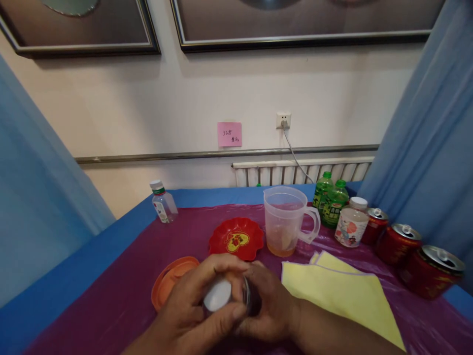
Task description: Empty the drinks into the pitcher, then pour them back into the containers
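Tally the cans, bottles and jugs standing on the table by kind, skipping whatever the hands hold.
Red metal drink cans with silver tops: 3
Green plastic bottles with green caps: 2
Clear plastic bottles with white caps: 2
Translucent plastic jug: 1
Total: 8

Single head cam, worn, looking forward and down over the worktop. Both hands close at bottom centre; wall and picture frames farther off, up top.

Right of the one pitcher: two green bottles, three red cans, one white-capped jar, seemingly two yellow cloths. Left: one clear bottle, one red plate, one orange dish.
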Action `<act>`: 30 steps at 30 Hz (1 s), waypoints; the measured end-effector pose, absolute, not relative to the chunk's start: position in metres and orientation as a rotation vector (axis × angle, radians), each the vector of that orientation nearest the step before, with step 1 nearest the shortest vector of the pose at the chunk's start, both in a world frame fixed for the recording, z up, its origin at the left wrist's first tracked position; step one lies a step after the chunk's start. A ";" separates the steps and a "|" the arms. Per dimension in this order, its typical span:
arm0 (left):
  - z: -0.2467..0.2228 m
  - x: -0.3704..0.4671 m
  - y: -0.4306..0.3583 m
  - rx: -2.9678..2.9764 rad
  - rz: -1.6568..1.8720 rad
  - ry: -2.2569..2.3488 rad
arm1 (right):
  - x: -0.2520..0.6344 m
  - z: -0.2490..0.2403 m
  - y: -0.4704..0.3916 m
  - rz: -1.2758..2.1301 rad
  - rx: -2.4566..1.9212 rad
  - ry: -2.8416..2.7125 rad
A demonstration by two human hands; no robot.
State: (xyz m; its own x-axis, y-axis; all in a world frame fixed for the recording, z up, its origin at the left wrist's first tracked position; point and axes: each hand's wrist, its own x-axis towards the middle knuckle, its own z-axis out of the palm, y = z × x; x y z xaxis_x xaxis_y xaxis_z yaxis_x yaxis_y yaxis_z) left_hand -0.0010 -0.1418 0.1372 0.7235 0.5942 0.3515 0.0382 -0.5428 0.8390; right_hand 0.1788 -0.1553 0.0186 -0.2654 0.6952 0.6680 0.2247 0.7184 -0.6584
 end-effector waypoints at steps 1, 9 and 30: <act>0.139 -0.001 -0.140 1.994 0.719 0.448 | 0.179 0.020 -0.155 0.641 -0.663 -1.838; 0.134 -0.007 -0.105 1.952 1.019 0.707 | 0.181 0.017 -0.156 0.895 -0.712 -1.589; 0.107 -0.028 -0.099 1.636 0.747 0.545 | 0.187 0.012 -0.155 1.356 -0.600 -1.581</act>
State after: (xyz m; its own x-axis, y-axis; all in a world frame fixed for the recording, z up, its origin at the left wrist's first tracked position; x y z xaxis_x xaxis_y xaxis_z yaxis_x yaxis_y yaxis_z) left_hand -0.0277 -0.0986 0.1070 0.6846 0.7077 0.1748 -0.0497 -0.1940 0.9797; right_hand 0.1866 -0.1549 0.0123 -0.4423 0.8327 0.3331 -0.2021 0.2692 -0.9416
